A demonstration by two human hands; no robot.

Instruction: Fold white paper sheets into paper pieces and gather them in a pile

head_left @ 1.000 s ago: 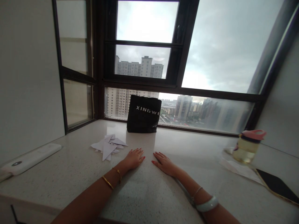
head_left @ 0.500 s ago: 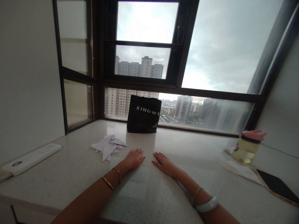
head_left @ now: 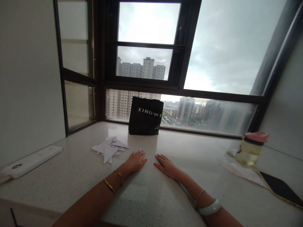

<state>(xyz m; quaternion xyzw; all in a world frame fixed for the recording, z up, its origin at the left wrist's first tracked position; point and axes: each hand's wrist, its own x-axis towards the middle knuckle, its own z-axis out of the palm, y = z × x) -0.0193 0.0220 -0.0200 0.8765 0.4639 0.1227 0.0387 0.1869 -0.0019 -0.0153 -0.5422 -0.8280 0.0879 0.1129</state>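
Observation:
My left hand (head_left: 135, 161) lies flat, palm down, on the pale speckled countertop (head_left: 142, 198), fingers stretched out. My right hand (head_left: 167, 166) rests the same way a short distance to its right, and the two do not touch. Neither holds anything. Just left of my left hand is a loose pile of white paper pieces (head_left: 109, 148), several of them triangular and overlapping. Beyond both hands a black bag (head_left: 146, 116) with pale lettering stands upright near the window.
A water bottle (head_left: 250, 149) with a pink lid stands at the right, by a white tissue (head_left: 243, 172) and a dark phone (head_left: 281, 188). On the far left lies a white power strip (head_left: 35, 160). Dark-framed windows (head_left: 151, 85) border the back of the counter.

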